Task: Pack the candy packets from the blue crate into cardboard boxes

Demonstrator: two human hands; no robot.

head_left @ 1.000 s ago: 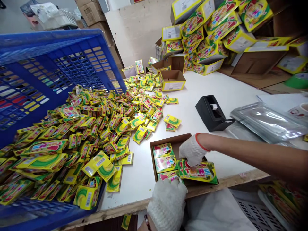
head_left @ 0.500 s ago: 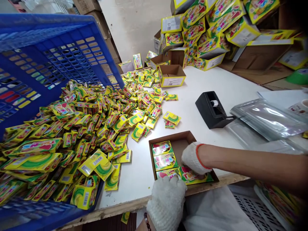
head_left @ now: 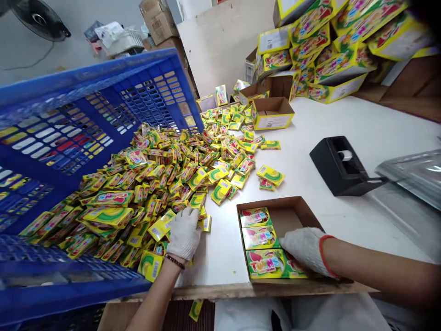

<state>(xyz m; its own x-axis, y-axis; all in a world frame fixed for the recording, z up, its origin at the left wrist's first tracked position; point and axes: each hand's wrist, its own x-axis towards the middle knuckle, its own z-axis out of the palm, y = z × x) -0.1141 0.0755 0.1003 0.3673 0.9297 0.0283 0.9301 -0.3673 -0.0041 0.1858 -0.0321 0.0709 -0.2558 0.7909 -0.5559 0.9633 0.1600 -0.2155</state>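
Both my hands wear white knit gloves. My left hand reaches into the pile of small yellow-green packets that spills from the tipped blue crate; its fingers curl over a packet at the pile's near edge. My right hand lies flat, fingers together, on the packets in the right column of the open brown carton. Three packets fill the carton's left column. A bare patch of cardboard shows at the carton's far right corner.
A black tape dispenser stands right of the carton. Clear plastic sheets lie at the far right. An empty yellow box and stacked printed cartons sit at the back. The table's wooden front edge runs below the carton.
My left hand left the carton's near edge and moved left to the packet pile. My right hand pressed its packet down into the carton. The view shifted left.
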